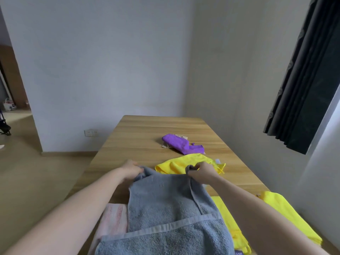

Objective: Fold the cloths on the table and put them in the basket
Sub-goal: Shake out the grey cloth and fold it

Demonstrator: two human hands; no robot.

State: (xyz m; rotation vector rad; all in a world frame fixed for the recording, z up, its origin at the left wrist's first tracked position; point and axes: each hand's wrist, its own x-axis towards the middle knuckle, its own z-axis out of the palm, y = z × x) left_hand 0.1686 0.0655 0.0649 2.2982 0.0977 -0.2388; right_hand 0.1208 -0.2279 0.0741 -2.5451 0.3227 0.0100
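While both hands pinch the far corners of the grey towel, the left hand is closed on one corner and the right hand is closed on the other, with the far edge stretched between them and the rest of the towel trailing back toward the person over its own near hem. It looks thick and soft, heavier than the thin cloths around it, so it should drape and sag rather than hold a crease; taking it by the corners, as now, seems the surest way to keep the edges square. Just beyond the right hand lies a crumpled yellow cloth, and further out past that a purple cloth sits bunched up over a scrap of something beige. Nearer than the right hand and under its forearm spreads another yellow cloth; a pale pink cloth peeps out beside the towel below the left forearm. No basket is in view. The bench is smooth wood-grain, set into a corner of plain white walls, with a dark curtain off to the right.
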